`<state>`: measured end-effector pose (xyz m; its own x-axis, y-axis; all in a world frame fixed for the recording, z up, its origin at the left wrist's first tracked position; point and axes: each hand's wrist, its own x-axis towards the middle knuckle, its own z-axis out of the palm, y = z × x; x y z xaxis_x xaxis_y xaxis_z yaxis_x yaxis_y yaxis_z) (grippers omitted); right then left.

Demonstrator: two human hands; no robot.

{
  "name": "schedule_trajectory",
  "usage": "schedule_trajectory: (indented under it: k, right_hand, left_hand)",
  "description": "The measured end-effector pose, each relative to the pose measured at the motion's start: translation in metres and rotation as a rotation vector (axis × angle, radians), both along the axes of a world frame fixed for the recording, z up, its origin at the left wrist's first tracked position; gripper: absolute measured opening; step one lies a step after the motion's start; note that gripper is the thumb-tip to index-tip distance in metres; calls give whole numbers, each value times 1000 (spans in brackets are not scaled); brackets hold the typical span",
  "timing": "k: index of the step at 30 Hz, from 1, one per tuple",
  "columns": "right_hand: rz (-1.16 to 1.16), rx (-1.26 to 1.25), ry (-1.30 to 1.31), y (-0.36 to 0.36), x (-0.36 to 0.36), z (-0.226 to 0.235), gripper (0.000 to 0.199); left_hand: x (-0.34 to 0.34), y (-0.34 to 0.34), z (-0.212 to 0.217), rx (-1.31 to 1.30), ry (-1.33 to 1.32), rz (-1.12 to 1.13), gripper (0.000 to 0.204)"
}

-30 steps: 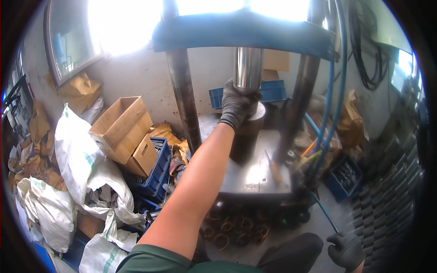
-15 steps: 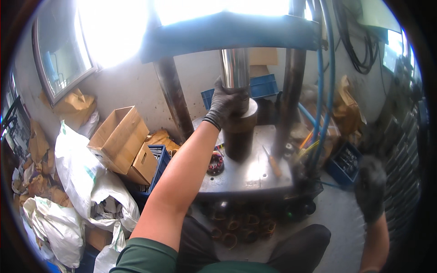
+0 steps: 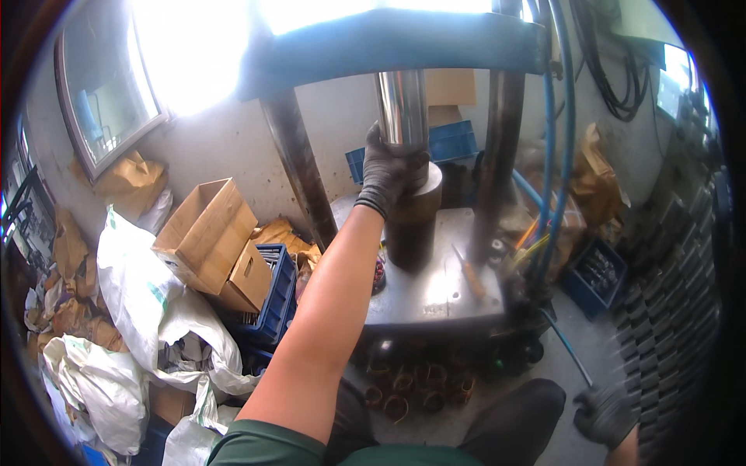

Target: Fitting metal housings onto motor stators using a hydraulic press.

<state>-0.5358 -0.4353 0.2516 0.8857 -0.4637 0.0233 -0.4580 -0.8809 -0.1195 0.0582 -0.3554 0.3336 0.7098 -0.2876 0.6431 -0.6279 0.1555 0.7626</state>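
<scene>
My left hand (image 3: 388, 171), in a grey glove, reaches up to the blue-framed press and wraps around the lower end of its shiny steel ram (image 3: 401, 101). It sits right on top of a dark metal cylinder (image 3: 412, 233). That cylinder stands upright on the steel press table (image 3: 435, 299). My right hand (image 3: 608, 413), also gloved, hangs low at the bottom right. The end of a thin blue rod (image 3: 566, 348) coming from the press base reaches it. The grip there is too small and dark to read.
A screwdriver with an orange handle (image 3: 469, 277) lies on the press table. Several metal rings (image 3: 412, 382) sit on the floor below it. Cardboard boxes (image 3: 203, 233), white sacks (image 3: 144, 299) and a blue crate (image 3: 273, 299) crowd the left. Hoses and another blue crate (image 3: 594, 276) stand at the right.
My right hand dropped from mid-height at the right edge back to the lower right corner. My left hand stayed on the ram above the cylinder. The view tilted slightly.
</scene>
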Motion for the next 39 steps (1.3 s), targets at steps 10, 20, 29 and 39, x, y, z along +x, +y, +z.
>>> schedule_trajectory:
  k: [10, 20, 29, 39]
  right_hand:
    - [-105, -61, -64, 31, 5, -22, 25]
    - [-129, -108, -98, 26, 1, -27, 30]
    - [-150, -67, -136, 30, 6, -20, 32]
    - [-116, -127, -132, 33, 1, -19, 29]
  left_hand:
    - [1, -1, 5, -26, -4, -62, 87]
    - [-16, 5, 11, -90, 264, -213, 72]
    - [8, 11, 3, -10, 258, -178, 57]
    - [-6, 10, 7, -113, 281, -249, 59]
